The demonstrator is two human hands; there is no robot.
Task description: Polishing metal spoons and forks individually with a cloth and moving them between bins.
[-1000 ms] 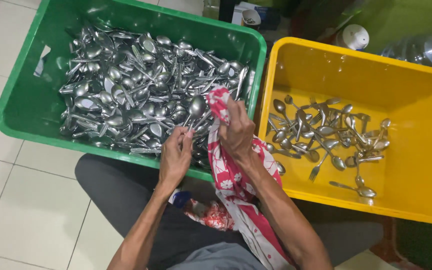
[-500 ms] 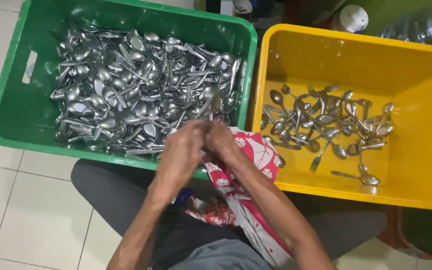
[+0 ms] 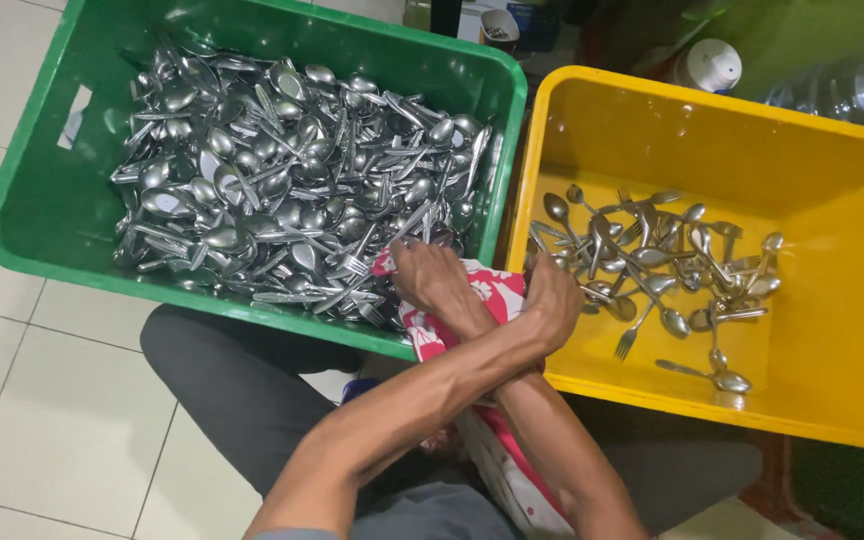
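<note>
My arms are crossed. My left hand (image 3: pixel 553 300) reaches right over the near left corner of the yellow crate (image 3: pixel 832 150), fingers curled down among the spoons and forks (image 3: pixel 657 265) lying there; what it holds is hidden. My right hand (image 3: pixel 430 278) reaches left to the near right corner of the green crate (image 3: pixel 42 215), closed on a red and white flowered cloth (image 3: pixel 497 292) at the edge of the heap of steel cutlery (image 3: pixel 282 190). The cloth trails down under my right forearm to my lap.
The two crates stand side by side on a pale tiled floor (image 3: pixel 42 400). My legs in dark trousers (image 3: pixel 232 380) sit in front of them. A white-capped bottle (image 3: pixel 707 65) and a clear water jug (image 3: pixel 852 90) stand behind the yellow crate.
Both hands were together over the green crate's near edge with a spoon. My left hand has since crossed right over my right arm to the yellow crate; my right hand stayed with the cloth.
</note>
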